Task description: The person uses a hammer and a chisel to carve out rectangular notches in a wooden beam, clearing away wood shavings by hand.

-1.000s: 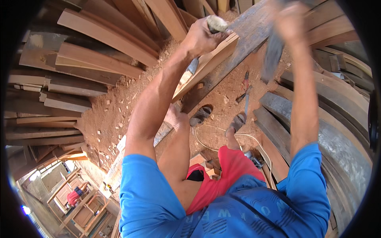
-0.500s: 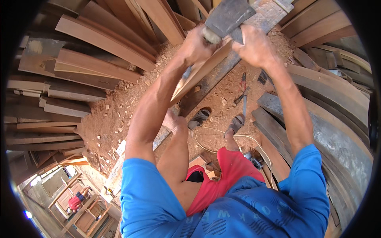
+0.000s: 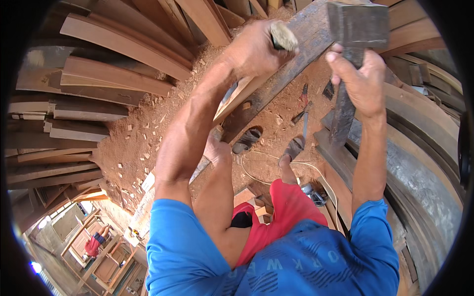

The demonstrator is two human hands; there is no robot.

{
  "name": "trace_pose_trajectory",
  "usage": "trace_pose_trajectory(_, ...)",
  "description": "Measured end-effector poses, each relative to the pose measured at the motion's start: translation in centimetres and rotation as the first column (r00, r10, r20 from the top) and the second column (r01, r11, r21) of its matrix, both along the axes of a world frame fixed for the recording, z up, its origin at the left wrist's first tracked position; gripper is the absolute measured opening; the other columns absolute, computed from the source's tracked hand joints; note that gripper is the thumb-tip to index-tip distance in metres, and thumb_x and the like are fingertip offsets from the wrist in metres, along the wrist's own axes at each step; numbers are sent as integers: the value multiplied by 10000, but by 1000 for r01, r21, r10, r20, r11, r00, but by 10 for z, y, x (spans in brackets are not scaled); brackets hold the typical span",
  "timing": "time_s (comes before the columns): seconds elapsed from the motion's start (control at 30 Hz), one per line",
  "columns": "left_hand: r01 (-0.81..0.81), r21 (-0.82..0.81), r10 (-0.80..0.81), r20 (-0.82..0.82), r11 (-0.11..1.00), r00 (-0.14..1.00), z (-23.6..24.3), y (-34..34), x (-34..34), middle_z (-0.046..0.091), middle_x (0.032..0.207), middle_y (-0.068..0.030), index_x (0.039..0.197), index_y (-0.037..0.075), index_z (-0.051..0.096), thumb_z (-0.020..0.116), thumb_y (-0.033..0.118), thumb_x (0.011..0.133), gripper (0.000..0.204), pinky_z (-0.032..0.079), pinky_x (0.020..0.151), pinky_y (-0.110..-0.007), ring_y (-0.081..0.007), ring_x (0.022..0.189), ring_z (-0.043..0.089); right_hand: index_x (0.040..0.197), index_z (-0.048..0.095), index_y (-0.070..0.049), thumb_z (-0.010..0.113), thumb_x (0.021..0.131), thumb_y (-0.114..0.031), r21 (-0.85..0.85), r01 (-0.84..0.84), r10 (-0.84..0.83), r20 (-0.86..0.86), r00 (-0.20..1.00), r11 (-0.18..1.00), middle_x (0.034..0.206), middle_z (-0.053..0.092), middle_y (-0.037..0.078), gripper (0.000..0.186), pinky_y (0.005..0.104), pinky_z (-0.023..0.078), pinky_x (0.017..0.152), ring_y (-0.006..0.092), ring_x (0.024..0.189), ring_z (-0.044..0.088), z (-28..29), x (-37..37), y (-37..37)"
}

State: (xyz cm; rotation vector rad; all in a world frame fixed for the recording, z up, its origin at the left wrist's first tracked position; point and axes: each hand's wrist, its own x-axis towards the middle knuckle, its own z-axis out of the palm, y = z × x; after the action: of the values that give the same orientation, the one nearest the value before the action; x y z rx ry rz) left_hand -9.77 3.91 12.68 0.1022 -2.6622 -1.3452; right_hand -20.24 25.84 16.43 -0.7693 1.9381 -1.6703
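My left hand (image 3: 254, 52) is closed round a chisel. The chisel's pale, frayed handle end (image 3: 283, 36) sticks out above the fist, and part of its grey blade (image 3: 230, 92) shows below. Under it lies a light wooden piece (image 3: 243, 98), next to a dark, worn beam (image 3: 291, 61). Where the chisel's tip meets the wood is hidden by my left hand and forearm. To the right, my right hand (image 3: 363, 81) grips a dark wooden mallet by its handle (image 3: 342, 118). The mallet's blocky head (image 3: 359, 25) is raised, apart from the chisel.
Brown planks (image 3: 123, 47) are stacked at the left, and curved boards (image 3: 419, 163) line the right. Wood chips cover the ground (image 3: 143, 133). Pliers (image 3: 304, 93), a pale cord (image 3: 316, 170) and a power tool (image 3: 314, 195) lie near my feet. Another person (image 3: 93, 245) is at the far lower left.
The mallet has swung up and right, away from the chisel's handle end. My left hand, still round the chisel, has shifted slightly to the right.
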Motion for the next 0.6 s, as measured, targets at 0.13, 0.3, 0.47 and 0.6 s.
trace_pose_trajectory(0.13,-213,115,221,-61,970,973,13,-15,1,711,828,-42,935,47,681,772,164,923,148,551,703,-313,-121,777,654,1058,656,-9,710,946,-31,-260,28,-52,-85,995,965,812,659,51,127,273,515,642,113,683,616,7,2,-4)
trace_pose_trajectory(0.3,-312,102,322,-90,944,943,-16,-32,20,689,768,-39,908,41,682,789,236,927,223,550,690,-323,-123,726,619,1143,650,4,653,1001,-74,-404,-34,-29,-149,988,914,844,617,53,162,297,483,674,131,713,574,21,-8,-8)
trace_pose_trajectory(0.47,-246,175,270,-124,953,955,-14,-23,26,613,719,28,928,49,646,761,300,964,279,505,621,-291,-84,694,579,1059,687,8,663,1003,-107,-471,21,-146,-232,962,882,843,634,59,130,311,474,665,133,711,579,55,-25,-2)
trace_pose_trajectory(0.6,-182,165,206,-147,969,967,-17,-11,21,595,758,36,940,48,627,779,246,953,250,498,654,-278,-73,727,547,736,660,-2,691,961,-238,227,233,-78,-538,840,946,723,658,106,328,386,471,584,195,623,617,40,-28,-26)
